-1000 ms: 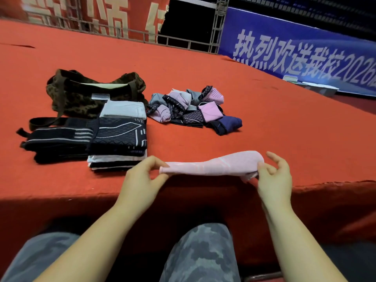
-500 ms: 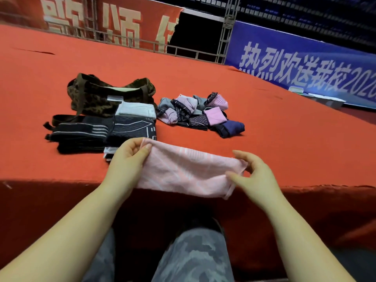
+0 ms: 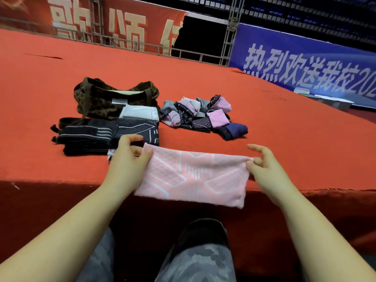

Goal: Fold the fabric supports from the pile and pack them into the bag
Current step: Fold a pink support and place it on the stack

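Head view: pink fabric support (image 3: 193, 178) held stretched flat over the near edge of the red carpeted platform (image 3: 264, 123). Long axis runs left to right, across the person's front; lower edge hangs past the platform lip. Knit is pale pink with lighter line pattern and diamond-textured panels, right end showing a seamed edge.

Left hand (image 3: 128, 161) pinches the upper left corner, thumb and fingers curled on the cloth. Right hand (image 3: 264, 167) pinches the upper right corner with thumb and forefinger, other fingers loosely spread.

Beyond the left hand: stack of folded supports (image 3: 105, 133), black with white lines, white piece on top. Camouflage bag (image 3: 114, 98) behind the stack, mouth open. Unfolded pile (image 3: 201, 117) of pink, grey, navy pieces right of the bag.
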Demonstrator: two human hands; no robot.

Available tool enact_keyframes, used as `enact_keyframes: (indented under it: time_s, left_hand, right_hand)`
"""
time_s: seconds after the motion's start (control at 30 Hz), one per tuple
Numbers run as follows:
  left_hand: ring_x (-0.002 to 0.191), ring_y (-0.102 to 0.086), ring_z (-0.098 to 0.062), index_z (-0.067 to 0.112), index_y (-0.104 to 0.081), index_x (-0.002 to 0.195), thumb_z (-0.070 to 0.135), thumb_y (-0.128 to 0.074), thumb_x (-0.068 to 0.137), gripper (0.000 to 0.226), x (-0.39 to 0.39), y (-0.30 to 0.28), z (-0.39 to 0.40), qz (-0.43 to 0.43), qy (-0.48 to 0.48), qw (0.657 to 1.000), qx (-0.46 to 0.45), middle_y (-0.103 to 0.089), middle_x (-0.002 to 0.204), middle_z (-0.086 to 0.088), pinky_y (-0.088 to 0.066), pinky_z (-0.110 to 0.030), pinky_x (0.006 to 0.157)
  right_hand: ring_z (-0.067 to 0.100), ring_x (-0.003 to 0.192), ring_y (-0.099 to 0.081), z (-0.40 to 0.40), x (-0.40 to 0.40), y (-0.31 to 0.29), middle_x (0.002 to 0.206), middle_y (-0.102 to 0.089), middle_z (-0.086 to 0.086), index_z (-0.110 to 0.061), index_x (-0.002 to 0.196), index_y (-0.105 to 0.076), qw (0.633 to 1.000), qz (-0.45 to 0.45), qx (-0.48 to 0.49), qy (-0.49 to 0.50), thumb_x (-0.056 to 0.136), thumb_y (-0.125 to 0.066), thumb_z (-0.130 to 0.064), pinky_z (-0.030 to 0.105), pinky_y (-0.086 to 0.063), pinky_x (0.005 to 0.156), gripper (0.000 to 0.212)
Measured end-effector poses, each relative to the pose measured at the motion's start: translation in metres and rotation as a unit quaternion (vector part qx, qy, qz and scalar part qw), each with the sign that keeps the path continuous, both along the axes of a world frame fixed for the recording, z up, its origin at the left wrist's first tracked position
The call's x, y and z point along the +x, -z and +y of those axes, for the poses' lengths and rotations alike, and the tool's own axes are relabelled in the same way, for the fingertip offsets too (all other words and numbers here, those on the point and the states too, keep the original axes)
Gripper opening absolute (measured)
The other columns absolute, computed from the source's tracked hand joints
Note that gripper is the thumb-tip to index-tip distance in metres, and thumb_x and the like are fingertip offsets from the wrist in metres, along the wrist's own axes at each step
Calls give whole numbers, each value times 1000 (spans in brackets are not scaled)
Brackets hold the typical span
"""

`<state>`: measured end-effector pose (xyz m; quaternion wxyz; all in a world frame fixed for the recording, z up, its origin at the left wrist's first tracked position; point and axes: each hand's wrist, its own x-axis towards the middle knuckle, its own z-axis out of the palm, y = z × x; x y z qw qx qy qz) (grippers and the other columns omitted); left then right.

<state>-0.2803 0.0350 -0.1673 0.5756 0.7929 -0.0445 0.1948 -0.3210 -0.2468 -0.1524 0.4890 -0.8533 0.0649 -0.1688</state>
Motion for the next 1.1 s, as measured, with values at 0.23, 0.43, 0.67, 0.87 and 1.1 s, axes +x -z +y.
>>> enact_keyframes:
  time_s: [0.23, 0.43, 0.67, 0.87, 1.1]
  left_hand:
    - [78, -49, -18, 21, -49, 91, -1, -40, 91, 24, 31, 9, -45, 42, 13, 990, 135, -58, 93, 2, -27, -24, 66]
    - [125, -44, -23, 9, -50, 134, -6, -38, 86, 52, 70, 11, -83, 23, 29, 977, 210, -48, 134, -10, -26, -25, 106]
    - [139, -24, -30, 8, -5, 150, 5, -33, 92, 65, 79, 23, -103, 128, 16, 920, 369, -6, 156, -12, -21, -34, 111]
    - [144, -16, -24, 5, -8, 150, 7, -40, 93, 66, 72, 33, -84, 103, 12, 938, 332, -2, 159, -9, -10, -25, 114]
    - [124, -44, 5, 21, -57, 130, 27, -45, 84, 47, 46, 28, -62, 18, 76, 972, 222, -53, 137, 9, -26, -6, 104]
  right_hand:
    - [20, 83, -53, -19, 51, 2, 94, -58, 3, -18, 107, -50, 991, -48, -65, 107, 89, -49, -1, 23, -32, 70, 25]
    - [18, 80, -51, -23, 101, 4, 85, -60, -1, -15, 87, -58, 983, -73, -86, 145, 86, -47, 2, 19, -29, 65, 20]
    - [29, 133, -36, -16, 126, 46, 142, -41, 13, -12, 128, -53, 948, 82, -277, 131, 82, -54, -4, 31, -20, 109, 46]
    - [23, 120, -53, 43, 120, 60, 129, -57, 8, -14, 116, -62, 963, -61, -249, -87, 79, -49, -19, 36, -37, 106, 39]
    - [6, 81, -64, 107, 132, 38, 90, -69, -8, -34, 88, -62, 976, 30, 131, -169, 91, -60, -14, 23, -51, 79, 20]
